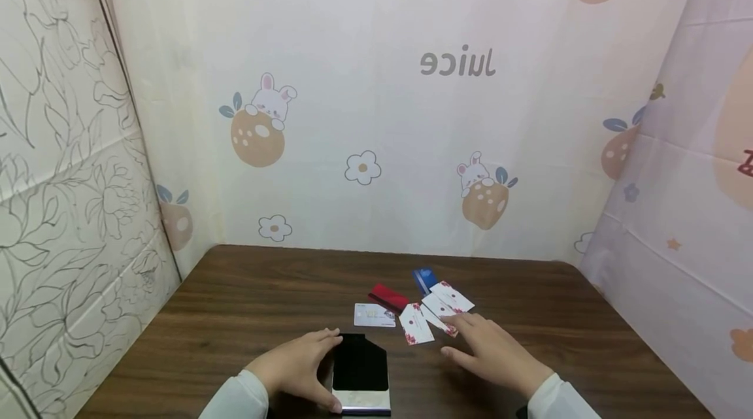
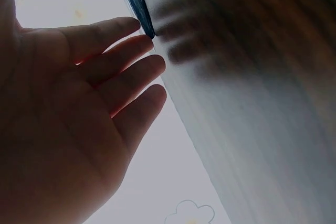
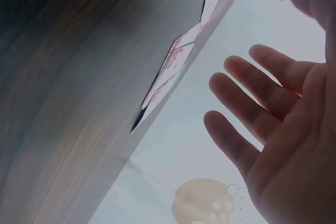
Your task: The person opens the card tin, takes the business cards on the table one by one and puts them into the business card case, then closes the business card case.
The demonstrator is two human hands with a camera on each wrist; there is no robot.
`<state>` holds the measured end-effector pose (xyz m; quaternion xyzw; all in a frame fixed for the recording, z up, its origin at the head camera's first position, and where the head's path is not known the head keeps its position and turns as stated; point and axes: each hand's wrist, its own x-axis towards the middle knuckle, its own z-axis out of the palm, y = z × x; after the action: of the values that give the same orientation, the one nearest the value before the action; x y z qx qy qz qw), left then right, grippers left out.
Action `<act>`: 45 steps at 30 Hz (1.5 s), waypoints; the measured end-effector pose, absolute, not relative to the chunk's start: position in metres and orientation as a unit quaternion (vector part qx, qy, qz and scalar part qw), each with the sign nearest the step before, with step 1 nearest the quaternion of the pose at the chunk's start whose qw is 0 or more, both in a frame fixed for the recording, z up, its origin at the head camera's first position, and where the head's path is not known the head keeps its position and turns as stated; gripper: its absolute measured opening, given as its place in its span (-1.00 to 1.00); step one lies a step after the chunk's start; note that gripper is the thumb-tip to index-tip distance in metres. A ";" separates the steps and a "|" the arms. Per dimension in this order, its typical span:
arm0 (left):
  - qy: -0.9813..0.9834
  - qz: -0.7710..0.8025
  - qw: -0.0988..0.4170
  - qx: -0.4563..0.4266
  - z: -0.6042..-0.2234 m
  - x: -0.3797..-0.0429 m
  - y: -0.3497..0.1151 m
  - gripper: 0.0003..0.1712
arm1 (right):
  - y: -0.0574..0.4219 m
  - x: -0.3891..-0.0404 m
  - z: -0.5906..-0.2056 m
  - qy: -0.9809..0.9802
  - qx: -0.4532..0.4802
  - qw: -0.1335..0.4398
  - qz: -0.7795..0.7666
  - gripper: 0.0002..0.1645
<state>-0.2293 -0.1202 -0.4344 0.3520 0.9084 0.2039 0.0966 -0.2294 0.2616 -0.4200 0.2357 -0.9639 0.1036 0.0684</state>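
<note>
Card holder (image 1: 361, 367) lay at near centre, left side gripped by left hand (image 1: 296, 365); right hand (image 1: 495, 351), empty, loosely spread, hung by floral cards (image 1: 438, 306) farther right, their edges probably offering the surest hold

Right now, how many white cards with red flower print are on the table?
4 visible: the leftmost card, then three overlapping: the front card by the right hand, the middle card and the rear card. More may be hidden beneath.
</note>
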 end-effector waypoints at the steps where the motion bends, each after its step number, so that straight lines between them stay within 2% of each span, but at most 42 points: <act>1: 0.909 0.203 0.096 0.352 -0.434 -0.229 -0.120 0.23 | 0.262 -0.231 -0.420 -0.965 0.230 0.072 0.101 -0.32; 12: 0.906 0.217 0.102 0.350 -0.431 -0.228 -0.121 0.20 | 0.275 -0.263 -0.416 -0.969 0.199 0.135 0.052 -0.50; 17: 0.904 0.218 0.106 0.352 -0.432 -0.228 -0.121 0.19 | 0.279 -0.272 -0.418 -0.973 0.180 0.127 0.064 -0.50; 22: 0.905 0.217 0.112 0.349 -0.433 -0.228 -0.120 0.18 | 0.284 -0.283 -0.421 -0.976 0.161 0.107 0.099 -0.48; 28: 0.905 0.214 0.108 0.351 -0.433 -0.229 -0.120 0.19 | 0.288 -0.298 -0.422 -0.979 0.126 0.055 0.148 -0.42; 45: 0.904 0.217 0.112 0.351 -0.436 -0.230 -0.122 0.17 | 0.297 -0.333 -0.421 -0.983 0.059 -0.042 0.172 -0.29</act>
<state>-0.2301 -0.1220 -0.4365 0.3514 0.9038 0.2167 0.1122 -0.3333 0.2967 -0.4210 0.0586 -0.9825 0.1717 -0.0418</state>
